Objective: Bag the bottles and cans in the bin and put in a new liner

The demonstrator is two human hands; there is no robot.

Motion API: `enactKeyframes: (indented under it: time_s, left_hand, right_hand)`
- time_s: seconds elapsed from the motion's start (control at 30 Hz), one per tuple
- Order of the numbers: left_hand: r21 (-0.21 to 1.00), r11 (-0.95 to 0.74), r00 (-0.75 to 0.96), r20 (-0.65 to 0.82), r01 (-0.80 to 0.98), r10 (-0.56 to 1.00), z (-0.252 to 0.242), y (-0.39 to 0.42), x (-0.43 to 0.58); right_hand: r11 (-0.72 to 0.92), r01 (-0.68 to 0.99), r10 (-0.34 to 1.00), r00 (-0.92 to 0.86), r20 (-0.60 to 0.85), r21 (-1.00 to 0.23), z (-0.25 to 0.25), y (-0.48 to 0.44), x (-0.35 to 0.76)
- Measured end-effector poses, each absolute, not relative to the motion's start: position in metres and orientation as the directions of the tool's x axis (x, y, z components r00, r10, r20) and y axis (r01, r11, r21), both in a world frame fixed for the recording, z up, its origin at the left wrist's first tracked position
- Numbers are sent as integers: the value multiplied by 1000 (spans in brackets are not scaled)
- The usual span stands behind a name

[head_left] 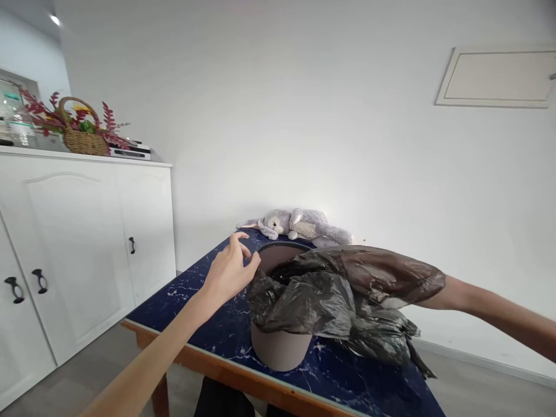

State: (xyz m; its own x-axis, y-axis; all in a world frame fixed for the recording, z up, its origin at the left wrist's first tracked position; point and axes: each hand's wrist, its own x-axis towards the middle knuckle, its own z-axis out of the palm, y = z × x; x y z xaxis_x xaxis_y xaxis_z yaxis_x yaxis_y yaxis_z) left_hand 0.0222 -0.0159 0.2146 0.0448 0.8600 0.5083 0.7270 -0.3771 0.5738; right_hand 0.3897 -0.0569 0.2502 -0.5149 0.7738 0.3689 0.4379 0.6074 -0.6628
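Observation:
A grey-brown trash bin [282, 349] stands on the table, with a black plastic garbage bag [315, 298] draped over its front and right rim. My left hand [232, 265] is at the bin's left rim, fingers bent and apart, the thumb tip close to the bag's edge. I see nothing held in it. From the right, my right forearm [463, 295] reaches into the thin plastic, which covers my right hand and hides its fingers. Beside the bin, to the right, lies a second bunched black bag [384, 336], partly covered by the arm and the draped plastic.
The blue marbled table [197, 315] has a wooden edge. A grey plush rabbit [304, 224] lies at its far end by the wall. At left, a white cabinet [82, 231] carries a flower basket [84, 141] and a plastic bottle [19, 124].

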Motion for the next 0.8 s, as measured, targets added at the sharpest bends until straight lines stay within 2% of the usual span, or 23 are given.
enactKeyframes:
  time_s: [0.07, 0.13, 0.23, 0.3, 0.33, 0.4, 0.5, 0.57, 0.63, 0.7, 0.8]
  left_hand:
    - [489, -520, 53, 690, 700, 722, 217, -29, 28]
    - [375, -677, 172, 785, 633, 595, 222, -50, 41]
    - [190, -818, 446, 759, 544, 473, 231, -78, 63]
    - [100, -845, 512, 756, 525, 408, 234, -84, 72]
    - [92, -846, 500, 771, 524, 394, 235, -82, 74]
    - [186, -834, 419, 795, 519, 438, 238, -72, 71]
    - [497, -751, 200, 760, 433, 618, 245, -49, 58]
    - [687, -663, 69, 677, 299, 733, 248, -31, 48]
    - [818, -559, -6, 565, 135, 825, 247, -12, 38]
    - [886, -463, -32, 463, -5, 886, 239, 8, 29]
    - [917, -392, -78, 386, -71, 919, 216, 37, 17]
  right_hand:
    - [548, 397, 810, -472, 348, -737, 247, -65, 386]
    - [466, 338, 843, -450, 295, -817, 253, -69, 374]
    - [374, 290, 883, -402, 243, -881, 274, -68, 345]
    - [342, 228, 891, -387, 238, -912, 288, -61, 326]
    - [341, 223, 890, -388, 238, -913, 293, -57, 319]
    - [385, 271, 891, -360, 279, -882, 296, -44, 312]
    - [423, 385, 901, -278, 334, -820, 289, -20, 320]
    - [353, 461, 931, -258, 257, -814, 284, -7, 329]
    - [296, 498, 936, -322, 144, -815, 282, 2, 337]
    - [326, 396, 876, -469, 117, -858, 281, 9, 340]
    - [302, 83, 785, -588, 198, -950, 269, 24, 339]
